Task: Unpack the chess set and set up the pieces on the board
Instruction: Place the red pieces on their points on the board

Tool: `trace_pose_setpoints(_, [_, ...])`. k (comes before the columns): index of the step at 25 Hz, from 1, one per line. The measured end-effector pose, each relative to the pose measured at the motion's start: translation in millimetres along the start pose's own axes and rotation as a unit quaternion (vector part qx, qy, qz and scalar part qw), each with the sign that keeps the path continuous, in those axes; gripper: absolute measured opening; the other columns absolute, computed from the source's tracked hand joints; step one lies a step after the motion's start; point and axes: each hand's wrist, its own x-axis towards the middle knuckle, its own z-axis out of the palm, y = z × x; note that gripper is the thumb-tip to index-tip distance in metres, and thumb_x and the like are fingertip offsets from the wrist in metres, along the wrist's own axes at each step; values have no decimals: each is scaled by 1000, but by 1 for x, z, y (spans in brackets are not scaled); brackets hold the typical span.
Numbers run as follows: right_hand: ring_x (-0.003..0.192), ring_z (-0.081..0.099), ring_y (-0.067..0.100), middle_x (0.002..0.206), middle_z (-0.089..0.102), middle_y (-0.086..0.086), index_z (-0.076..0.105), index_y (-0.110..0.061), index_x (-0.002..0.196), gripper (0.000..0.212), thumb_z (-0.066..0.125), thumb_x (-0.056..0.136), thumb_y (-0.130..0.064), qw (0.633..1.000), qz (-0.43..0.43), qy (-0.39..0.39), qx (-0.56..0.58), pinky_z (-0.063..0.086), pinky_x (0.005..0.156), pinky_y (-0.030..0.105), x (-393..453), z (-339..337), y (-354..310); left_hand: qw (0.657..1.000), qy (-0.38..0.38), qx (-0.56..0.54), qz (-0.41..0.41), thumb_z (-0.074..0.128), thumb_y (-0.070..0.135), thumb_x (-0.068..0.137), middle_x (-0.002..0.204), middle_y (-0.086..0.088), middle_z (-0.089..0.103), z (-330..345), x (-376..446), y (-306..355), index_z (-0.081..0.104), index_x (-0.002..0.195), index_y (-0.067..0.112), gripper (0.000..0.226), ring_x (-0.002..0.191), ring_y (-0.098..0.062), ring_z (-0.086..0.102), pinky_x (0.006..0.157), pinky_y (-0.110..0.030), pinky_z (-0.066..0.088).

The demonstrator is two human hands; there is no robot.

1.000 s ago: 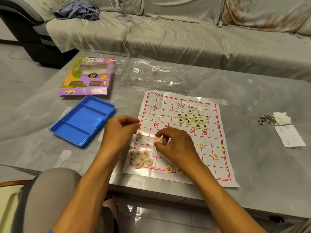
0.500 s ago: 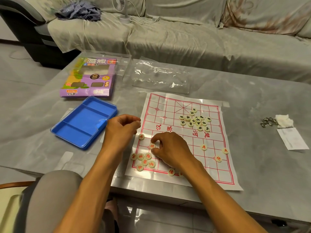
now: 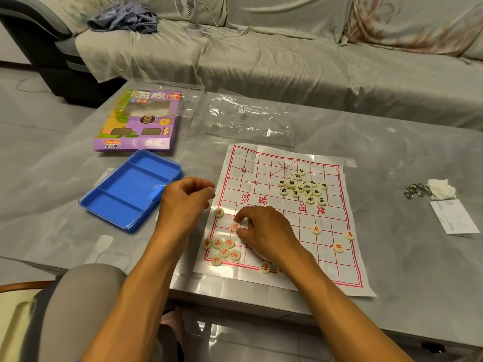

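Over on the right of the grey table (image 3: 392,296), a metal chain (image 3: 415,190) bunched against a crumpled white tissue (image 3: 441,188), folded paper slip (image 3: 453,216) just in front. Behind, covered sofa (image 3: 287,61) carrying a small white fan (image 3: 192,11) and crumpled blue cloth (image 3: 122,18).

Glossy, creased paper board (image 3: 287,218) under my hands; left of the board a smooth blue plastic tray (image 3: 125,194), beyond the board a crinkly clear plastic bag (image 3: 248,118).
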Motion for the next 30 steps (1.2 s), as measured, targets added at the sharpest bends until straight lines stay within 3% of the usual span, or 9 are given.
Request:
trace_pose_setpoints(6, [107, 60, 14, 123, 64, -7, 64, -32, 115, 27, 62, 89, -37, 1000, -8, -2, -1, 49, 89, 29, 0, 2, -2, 1000, -4, 14, 7, 60, 19, 92, 85, 14, 65, 1, 4, -5, 65, 91, 23, 6, 78, -6, 63, 49, -9, 42])
trace_pose_setpoints(10, [105, 61, 15, 121, 65, -6, 64, -31, 115, 26, 61, 89, -38, 1000, -13, 7, 3, 49, 88, 28, -2, 3, -4, 999, 8, 43, 19, 61, 20, 91, 85, 16, 63, 2, 8, -12, 65, 90, 26, 6, 83, -10, 63, 58, -14, 45])
trace_pose_setpoints(13, [104, 61, 15, 122, 65, -6, 63, -31, 115, 27, 61, 89, -38, 1000, -20, 6, 5, 50, 87, 28, -3, 4, -6, 980, 11, 193, 51, 62, 23, 90, 94, 13, 61, 3, 12, -20, 63, 105, 25, 15, 85, -10, 60, 66, -18, 47])
trace_pose_setpoints(16, [102, 61, 15, 119, 66, -5, 63, -31, 116, 28, 64, 88, -35, 1000, -6, 19, 17, 50, 88, 30, -3, -9, 1, 943, -40, 326, 54, 66, 28, 88, 113, 2, 65, 9, 13, -26, 59, 121, 27, 33, 92, -16, 61, 78, -30, 51])
trace_pose_setpoints(19, [93, 62, 16, 106, 69, -2, 64, -29, 114, 27, 65, 87, -32, 997, 30, 57, 42, 49, 83, 30, 1, -29, 19, 938, -59, 335, 62, 65, 33, 88, 121, 0, 64, 13, 17, -31, 59, 122, 29, 35, 98, -18, 63, 80, -31, 51])
trace_pose_setpoints(24, [100, 60, 15, 115, 67, -4, 64, -31, 116, 30, 64, 87, -38, 999, 17, 42, -6, 45, 81, 27, 5, -22, 24, 930, -75, 352, 72, 66, 33, 87, 122, 1, 60, 15, 21, -37, 64, 118, 32, 31, 86, -10, 54, 69, -22, 46])
trace_pose_setpoints(30, [98, 60, 13, 113, 67, -7, 62, -32, 116, 29, 59, 89, -42, 997, 23, 67, -31, 39, 74, 22, 7, -8, 24, 923, -57, 369, 88, 68, 31, 85, 118, 2, 57, 18, 23, -42, 65, 115, 31, 29, 87, -11, 53, 71, -21, 46])
